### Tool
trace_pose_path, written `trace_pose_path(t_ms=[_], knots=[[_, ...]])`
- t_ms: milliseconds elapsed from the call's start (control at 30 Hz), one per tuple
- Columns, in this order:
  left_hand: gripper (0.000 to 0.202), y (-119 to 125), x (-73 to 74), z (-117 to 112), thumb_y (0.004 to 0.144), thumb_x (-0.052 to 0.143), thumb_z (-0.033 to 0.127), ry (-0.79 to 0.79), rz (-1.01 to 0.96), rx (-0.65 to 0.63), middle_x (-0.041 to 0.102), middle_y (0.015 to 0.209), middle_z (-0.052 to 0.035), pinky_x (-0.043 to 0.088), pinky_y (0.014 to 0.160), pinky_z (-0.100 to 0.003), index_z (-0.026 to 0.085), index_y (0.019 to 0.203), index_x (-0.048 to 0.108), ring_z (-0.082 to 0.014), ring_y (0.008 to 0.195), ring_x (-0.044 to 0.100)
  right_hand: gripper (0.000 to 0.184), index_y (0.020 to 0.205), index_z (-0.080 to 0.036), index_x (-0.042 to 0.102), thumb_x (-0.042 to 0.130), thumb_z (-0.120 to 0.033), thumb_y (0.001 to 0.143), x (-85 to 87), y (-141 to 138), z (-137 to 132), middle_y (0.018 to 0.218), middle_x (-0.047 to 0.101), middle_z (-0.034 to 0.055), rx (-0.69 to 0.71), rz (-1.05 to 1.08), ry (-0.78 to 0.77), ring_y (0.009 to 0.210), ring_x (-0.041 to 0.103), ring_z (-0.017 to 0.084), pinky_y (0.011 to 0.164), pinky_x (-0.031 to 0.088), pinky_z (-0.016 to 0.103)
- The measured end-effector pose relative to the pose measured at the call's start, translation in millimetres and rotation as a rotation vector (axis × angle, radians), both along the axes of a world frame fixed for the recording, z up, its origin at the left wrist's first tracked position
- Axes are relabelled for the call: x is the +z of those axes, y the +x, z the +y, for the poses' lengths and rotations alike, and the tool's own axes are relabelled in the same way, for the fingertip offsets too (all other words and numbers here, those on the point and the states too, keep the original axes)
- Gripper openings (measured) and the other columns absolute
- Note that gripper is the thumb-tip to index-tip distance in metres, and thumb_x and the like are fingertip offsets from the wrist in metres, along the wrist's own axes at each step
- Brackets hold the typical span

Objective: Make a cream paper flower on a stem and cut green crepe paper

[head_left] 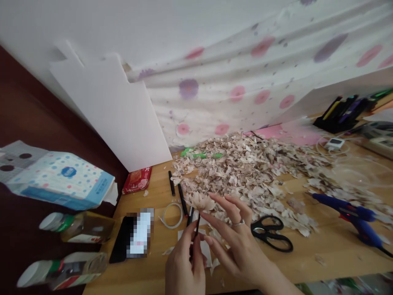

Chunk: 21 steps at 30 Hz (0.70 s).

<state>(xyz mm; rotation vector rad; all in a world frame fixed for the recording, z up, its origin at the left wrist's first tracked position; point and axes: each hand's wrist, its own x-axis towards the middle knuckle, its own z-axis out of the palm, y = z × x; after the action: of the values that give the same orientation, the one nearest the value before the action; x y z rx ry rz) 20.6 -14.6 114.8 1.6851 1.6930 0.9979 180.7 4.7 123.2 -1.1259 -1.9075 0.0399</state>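
Pinched upright in my left hand (185, 264) is a dark thin stem (197, 225) topped by a pale flower (199, 201) of dried, papery petals. My right hand (241, 241), with a ring on one finger, reaches in from the right. Its fingers are stretched out and apart, the fingertips at the flower's right side and beside the stem. Behind the flower spreads a large heap of dried petals (242, 172). Black-handled scissors (270, 233) lie right of my right hand, blades hidden. A white paper piece (206, 250) lies partly under my hands.
A blue glue gun (350, 213) lies at right. Black pens (182, 198), a clear tape ring (164, 217) and a phone (123, 239) lie left. Two bottles (82, 227), a tissue pack (67, 176) and a red packet (137, 180) line the left edge. White boards (113, 110) lean behind.
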Motion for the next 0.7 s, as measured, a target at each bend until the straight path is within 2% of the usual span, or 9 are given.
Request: trace_pose_path(t_ms=[133, 233, 300, 433, 567, 700], knots=[[0.042, -4, -3.2, 1, 0.097, 0.044, 0.047, -0.007, -0.053, -0.005, 0.074, 0.069, -0.0061, 0.052, 0.048, -0.026, 0.019, 0.118, 0.067, -0.0167, 0.046, 0.063, 0.033, 0.127, -0.018, 0.057, 0.052, -0.018, 0.094, 1.3, -5, 2, 0.153, 0.032, 0.0129, -0.001, 0.004, -0.010, 0.136, 0.027, 0.036, 0.109, 0.024, 0.052], [0.042, -4, 2.7, 3, 0.093, 0.052, 0.053, -0.044, -0.214, 0.039, 0.074, 0.076, -0.0054, 0.051, 0.045, -0.023, 0.020, 0.115, 0.069, -0.0122, 0.042, 0.058, 0.030, 0.120, -0.020, 0.060, 0.053, -0.013, 0.092, 2.1, -7, 0, 0.147, 0.039, 0.0115, -0.035, 0.080, 0.060, 0.132, 0.031, 0.034, 0.108, 0.026, 0.049], [0.045, -1, 9.4, 4, 0.087, 0.061, 0.056, -0.071, -0.359, 0.107, 0.075, 0.082, -0.0062, 0.050, 0.042, -0.021, 0.020, 0.113, 0.069, -0.0102, 0.042, 0.056, 0.026, 0.111, -0.020, 0.063, 0.055, -0.008, 0.089, 2.2, -8, -1, 0.136, 0.048, 0.0103, -0.098, 0.163, 0.132, 0.126, 0.037, 0.032, 0.105, 0.030, 0.047], [0.046, 8, 22.4, 5, 0.078, 0.074, 0.053, -0.045, -0.626, 0.220, 0.075, 0.079, -0.0052, 0.049, 0.039, -0.020, 0.019, 0.109, 0.070, -0.0097, 0.042, 0.055, 0.018, 0.092, -0.021, 0.059, 0.059, -0.004, 0.086, 0.8, -11, 1, 0.106, 0.063, 0.0075, -0.166, 0.306, 0.226, 0.108, 0.051, 0.027, 0.095, 0.039, 0.042], [0.045, 12, 29.0, 6, 0.074, 0.079, 0.049, 0.067, -0.742, 0.314, 0.075, 0.076, -0.0047, 0.049, 0.038, -0.020, 0.018, 0.105, 0.070, -0.0097, 0.042, 0.055, 0.015, 0.088, -0.022, 0.059, 0.061, -0.007, 0.088, 5.1, -4, 8, 0.084, 0.067, 0.0034, -0.051, 0.343, 0.257, 0.088, 0.058, 0.023, 0.081, 0.047, 0.037], [0.046, 7, 35.3, 9, 0.071, 0.083, 0.046, 0.134, -0.830, 0.367, 0.073, 0.075, -0.0029, 0.049, 0.036, -0.020, 0.018, 0.104, 0.070, -0.0094, 0.041, 0.055, 0.017, 0.102, -0.022, 0.063, 0.051, -0.011, 0.096, 24.3, 12, 5, 0.069, 0.065, 0.0014, 0.166, 0.292, 0.183, 0.067, 0.061, 0.017, 0.060, 0.052, 0.028]])
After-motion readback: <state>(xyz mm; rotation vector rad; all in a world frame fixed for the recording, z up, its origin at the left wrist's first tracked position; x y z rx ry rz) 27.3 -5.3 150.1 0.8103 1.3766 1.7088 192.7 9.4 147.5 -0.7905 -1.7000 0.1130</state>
